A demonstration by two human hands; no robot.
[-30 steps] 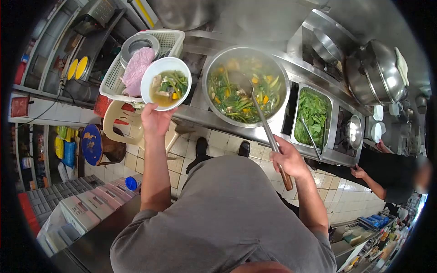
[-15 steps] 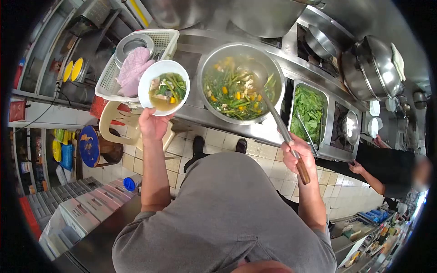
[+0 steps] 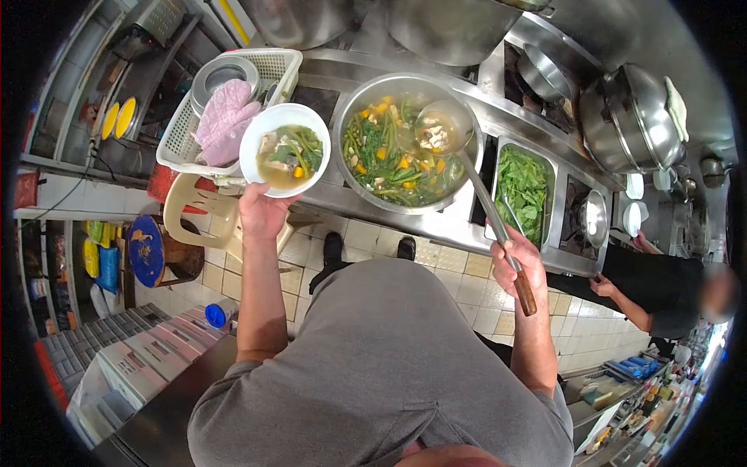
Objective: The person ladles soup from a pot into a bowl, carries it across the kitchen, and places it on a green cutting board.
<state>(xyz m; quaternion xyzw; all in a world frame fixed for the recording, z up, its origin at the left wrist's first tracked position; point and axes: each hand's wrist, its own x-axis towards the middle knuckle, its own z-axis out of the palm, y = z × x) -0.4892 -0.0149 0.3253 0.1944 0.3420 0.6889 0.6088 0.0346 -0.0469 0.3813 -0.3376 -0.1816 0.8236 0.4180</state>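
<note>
My left hand (image 3: 262,212) grips the near rim of a white bowl (image 3: 254,167), which holds broth, green vegetables, orange pieces and pale chunks. To its right stands a large steel pot (image 3: 342,175) of vegetable soup (image 3: 387,159) with long green pods, leaves and orange cubes. My right hand (image 3: 517,259) is wrapped round the handle of a long steel ladle (image 3: 484,193), whose end is wooden. The ladle's head lies in the pot near its right side, with pale pieces and broth in it.
A white basket (image 3: 177,144) at left holds a pink oven mitt (image 3: 227,117) and metal ware. Right of the pot sits a steel tray of leafy greens (image 3: 520,183) with tongs. A person in dark clothes (image 3: 657,280) stands at far right. A beige chair (image 3: 222,229) is below the basket.
The ladle's head has come up in the soup and now shows pale pieces in it. My right hand has shifted slightly right and down. The bowl has moved a little to the right.
</note>
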